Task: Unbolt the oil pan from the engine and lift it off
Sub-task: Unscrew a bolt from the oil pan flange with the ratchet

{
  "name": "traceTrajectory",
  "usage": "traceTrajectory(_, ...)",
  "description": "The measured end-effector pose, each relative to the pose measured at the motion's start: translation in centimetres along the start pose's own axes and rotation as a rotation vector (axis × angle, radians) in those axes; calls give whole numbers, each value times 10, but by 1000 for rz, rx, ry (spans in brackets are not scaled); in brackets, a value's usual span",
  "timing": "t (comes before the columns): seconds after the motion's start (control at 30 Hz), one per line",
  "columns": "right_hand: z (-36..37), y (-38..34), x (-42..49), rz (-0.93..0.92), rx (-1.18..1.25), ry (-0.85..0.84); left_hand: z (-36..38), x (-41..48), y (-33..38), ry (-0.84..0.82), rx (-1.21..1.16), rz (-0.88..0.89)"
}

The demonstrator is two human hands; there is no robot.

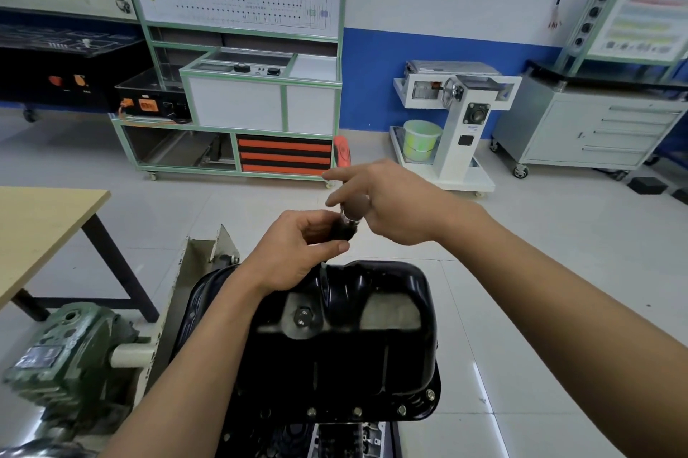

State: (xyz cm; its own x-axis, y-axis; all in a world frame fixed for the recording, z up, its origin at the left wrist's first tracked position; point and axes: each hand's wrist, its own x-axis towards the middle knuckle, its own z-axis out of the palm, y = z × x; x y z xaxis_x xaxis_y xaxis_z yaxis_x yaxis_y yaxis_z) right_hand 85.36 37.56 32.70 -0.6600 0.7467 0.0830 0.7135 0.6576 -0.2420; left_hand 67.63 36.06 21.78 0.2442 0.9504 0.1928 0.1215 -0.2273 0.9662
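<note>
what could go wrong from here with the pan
1. Several bolts sit in the near flange of the pan. Lifting or prying now would likely bend it.
2. The left hand and right hand both grip the tool above the pan. A slip could drop it or bang knuckles on the rim.
3. The drain plug is in, so any leftover oil might spill when the pan comes off.

Pale tiled floor (pixel 558 271), blue-banded white wall (pixel 446 10), wooden table (pixel 37 226).
</note>
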Motion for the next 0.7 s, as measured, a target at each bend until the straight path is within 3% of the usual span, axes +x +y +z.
traceTrajectory(0.13,0,4,0,129,-56,86,2,2,1,92,-39,-6)
traceTrajectory(0.33,-3,-8,-4,302,-104,24,5,2,2,181,4,67)
traceTrajectory(0.5,12,-21,-7,326,51,-4,4,1,0,251,28,60)
traceTrajectory(0.7,-2,-20,-5,264,-245,-16,4,2,0,267,11,31)
